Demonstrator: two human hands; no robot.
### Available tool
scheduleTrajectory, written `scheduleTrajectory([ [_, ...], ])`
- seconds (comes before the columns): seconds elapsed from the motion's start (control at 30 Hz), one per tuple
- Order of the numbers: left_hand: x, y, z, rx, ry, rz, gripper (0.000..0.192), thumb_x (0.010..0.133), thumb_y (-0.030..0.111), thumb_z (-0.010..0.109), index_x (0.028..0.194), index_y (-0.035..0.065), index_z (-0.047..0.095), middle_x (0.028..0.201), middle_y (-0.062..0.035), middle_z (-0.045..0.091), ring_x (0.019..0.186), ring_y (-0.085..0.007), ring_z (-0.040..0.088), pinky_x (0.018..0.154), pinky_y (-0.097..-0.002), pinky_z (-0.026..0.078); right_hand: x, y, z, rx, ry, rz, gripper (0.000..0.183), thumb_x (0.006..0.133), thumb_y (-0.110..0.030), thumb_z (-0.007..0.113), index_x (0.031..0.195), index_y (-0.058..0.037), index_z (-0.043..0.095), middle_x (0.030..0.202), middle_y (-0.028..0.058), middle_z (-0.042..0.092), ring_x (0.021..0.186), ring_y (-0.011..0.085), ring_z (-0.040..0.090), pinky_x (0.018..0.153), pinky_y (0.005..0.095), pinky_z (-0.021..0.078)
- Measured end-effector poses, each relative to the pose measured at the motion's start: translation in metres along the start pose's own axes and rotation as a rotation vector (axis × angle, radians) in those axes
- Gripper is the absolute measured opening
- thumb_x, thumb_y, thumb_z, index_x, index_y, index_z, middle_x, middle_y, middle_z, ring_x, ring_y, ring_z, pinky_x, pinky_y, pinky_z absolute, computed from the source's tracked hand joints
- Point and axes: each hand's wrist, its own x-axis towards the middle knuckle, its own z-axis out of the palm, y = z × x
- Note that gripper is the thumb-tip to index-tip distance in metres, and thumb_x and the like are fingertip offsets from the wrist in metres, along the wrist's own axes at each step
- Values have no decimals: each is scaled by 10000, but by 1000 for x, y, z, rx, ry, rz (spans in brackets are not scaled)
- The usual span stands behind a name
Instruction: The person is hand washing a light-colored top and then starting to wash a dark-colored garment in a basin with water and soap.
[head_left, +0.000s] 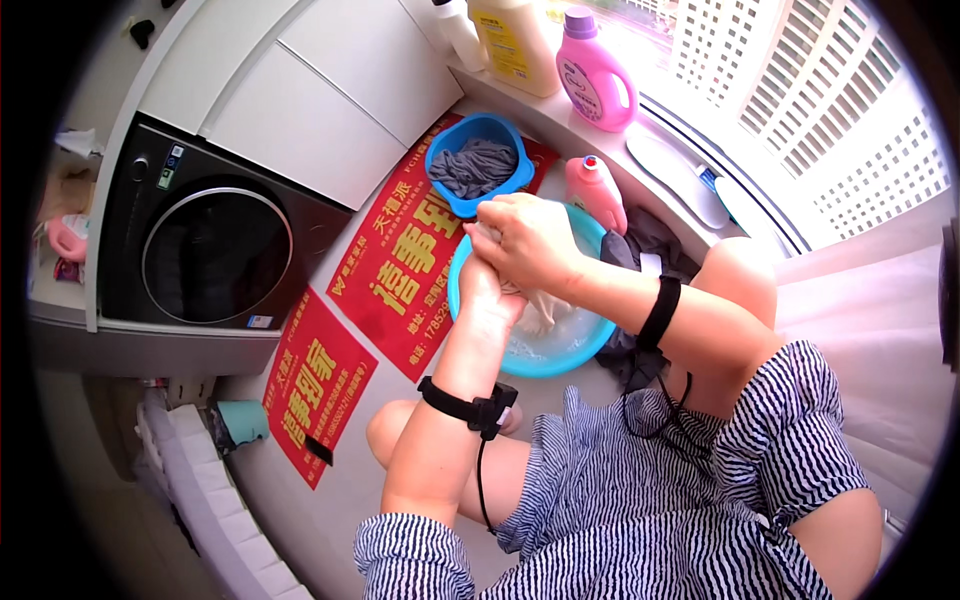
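Over a turquoise basin (551, 369) of sudsy water, both my hands grip a wet, pale cloth (546, 313). My left hand (487, 283) is underneath, palm turned up, with the cloth bunched against it. From above, my right hand (529, 232) closes around the upper part of the cloth, fingers curled. The lower end hangs down to the water between foam patches. My hands hide much of the cloth's middle. Just beyond them stands a blue plastic tub (491, 126) holding dark grey wet fabric (474, 169).
A pink bottle (595, 187) and dark clothes (652, 240) lie right of the basin. Detergent bottles, one pink with a purple cap (596, 82), line the windowsill. Red printed mats (319, 390) cover floor at left, before a front-loading washing machine (217, 255). A dark phone-like object (319, 451) lies there.
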Motion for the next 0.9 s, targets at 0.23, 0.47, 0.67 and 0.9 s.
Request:
scheduleTrajectory([
  [0.23, -16, 9, 24, 78, 100, 48, 434, 1023, 424, 338, 1269, 111, 512, 1268, -86, 579, 1184, -236, 551, 1028, -420, 448, 4, -5, -11, 39, -68, -6, 257, 793, -308, 661, 708, -68, 627, 677, 141, 620, 671, 354, 634, 620, 447, 515],
  [0.47, -33, 28, 18, 307, -109, 89, 554, 970, 500, 475, 1332, 80, 491, 1329, -107, 548, 1214, -250, 546, 1034, -416, 447, 35, 28, -30, 348, -393, 434, 493, 836, -517, 684, 852, -24, 688, 756, 133, 669, 725, 251, 653, 671, 363, 507],
  [0.67, -37, 46, -2, 1163, -90, 208, 554, 841, 288, 720, 1246, -38, 529, 1153, -125, 621, 1087, -183, 584, 896, -327, 473, 47, 39, -48, 770, -667, 503, 479, 778, -284, 802, 1144, -35, 619, 1019, 98, 646, 961, 180, 593, 867, 308, 465],
  [0.9, -43, 59, -14, 344, -170, 345, 422, 884, 195, 596, 1248, -3, 517, 1208, -157, 600, 1132, -255, 582, 1029, -410, 431, 52, 52, -76, 548, -765, 392, 625, 756, -46, 747, 1335, -134, 527, 1302, 127, 554, 1121, 233, 545, 946, 351, 464],
])
